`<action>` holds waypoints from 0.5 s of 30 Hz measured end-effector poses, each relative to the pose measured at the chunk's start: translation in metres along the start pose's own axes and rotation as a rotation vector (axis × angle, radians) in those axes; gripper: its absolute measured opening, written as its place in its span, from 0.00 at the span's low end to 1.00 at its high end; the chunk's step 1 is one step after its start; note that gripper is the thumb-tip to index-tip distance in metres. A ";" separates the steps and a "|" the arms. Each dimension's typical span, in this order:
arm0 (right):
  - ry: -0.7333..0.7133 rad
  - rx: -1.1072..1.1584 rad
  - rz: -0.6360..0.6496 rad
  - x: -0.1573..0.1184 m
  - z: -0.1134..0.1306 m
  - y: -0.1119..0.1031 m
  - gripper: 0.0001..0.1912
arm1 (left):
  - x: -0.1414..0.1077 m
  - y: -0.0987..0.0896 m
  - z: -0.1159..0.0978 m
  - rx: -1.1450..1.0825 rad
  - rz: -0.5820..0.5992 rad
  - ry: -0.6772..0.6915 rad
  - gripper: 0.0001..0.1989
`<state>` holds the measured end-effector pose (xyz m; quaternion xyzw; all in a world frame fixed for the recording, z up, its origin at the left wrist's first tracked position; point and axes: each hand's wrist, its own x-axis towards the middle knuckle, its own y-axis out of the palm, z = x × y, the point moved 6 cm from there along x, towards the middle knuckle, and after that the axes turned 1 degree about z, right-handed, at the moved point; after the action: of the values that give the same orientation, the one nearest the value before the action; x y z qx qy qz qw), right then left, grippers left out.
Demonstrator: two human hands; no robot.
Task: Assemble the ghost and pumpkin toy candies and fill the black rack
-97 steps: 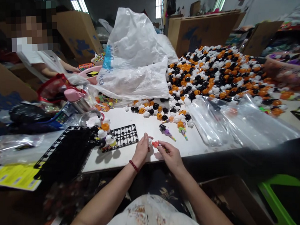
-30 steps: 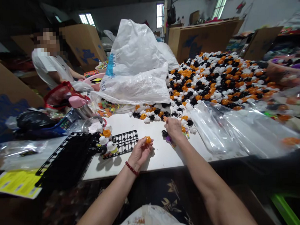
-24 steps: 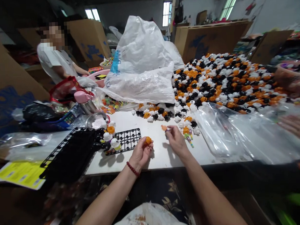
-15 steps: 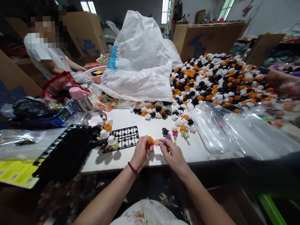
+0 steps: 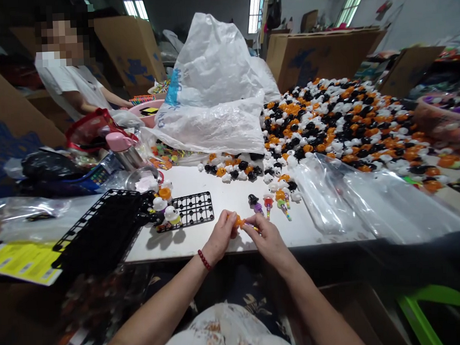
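At the far left of the frame, low down, you have a yellow sheet (image 5: 24, 263) near the edge, with a person (image 5: 72, 93) in a white top at the upper left, arms out toward a pink basin (image 5: 151, 121). In front of that person sits a red bag (image 5: 89, 129), and just right of it a flask (image 5: 124, 146) with a pink lid leans a little. Below these, left of centre, black racks (image 5: 97, 234) lie on the white table (image 5: 231, 195), partly over its edge. A cluster of figures (image 5: 172, 214) with white, orange and black heads lies at the left end of a black grid (image 5: 195, 209). A big white sack (image 5: 214, 76) fills the upper centre.

Your left hand (image 5: 222, 234), with a red bracelet (image 5: 204, 260) at the wrist, is at the centre of the frame, its thumb and fingers pinching an orange head (image 5: 239, 222) just above the table's near edge. Your right hand (image 5: 268, 237), beside it, pinches a thin stick (image 5: 251, 225) pointing at the head; your fingers partly cover where the two meet, so you cannot tell how far in it sits.

Just beyond your right hand, a few pens (image 5: 268, 207) with coloured tops lie on the table. Behind them a heap (image 5: 338, 122) of orange, black and white heads spreads across the upper right, with clear bags (image 5: 330, 203) flat in front. A green stool (image 5: 434, 301) shows at the lower right, and a pink basket (image 5: 443, 120) stands at the right edge
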<state>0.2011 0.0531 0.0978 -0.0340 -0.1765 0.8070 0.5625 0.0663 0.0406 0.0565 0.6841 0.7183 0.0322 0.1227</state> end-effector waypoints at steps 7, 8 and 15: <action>0.033 0.057 0.028 -0.004 -0.017 0.013 0.11 | -0.006 0.006 0.003 0.053 0.006 -0.053 0.20; 0.039 0.073 0.032 -0.003 -0.021 0.016 0.12 | -0.004 0.005 0.004 0.079 -0.002 -0.047 0.20; 0.107 0.006 -0.192 0.011 -0.055 -0.040 0.15 | 0.027 -0.023 0.017 0.277 -0.236 -0.003 0.19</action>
<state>0.2470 0.0896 0.0606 -0.0584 -0.1464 0.7470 0.6459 0.0472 0.0636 0.0315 0.6056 0.7909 -0.0824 0.0314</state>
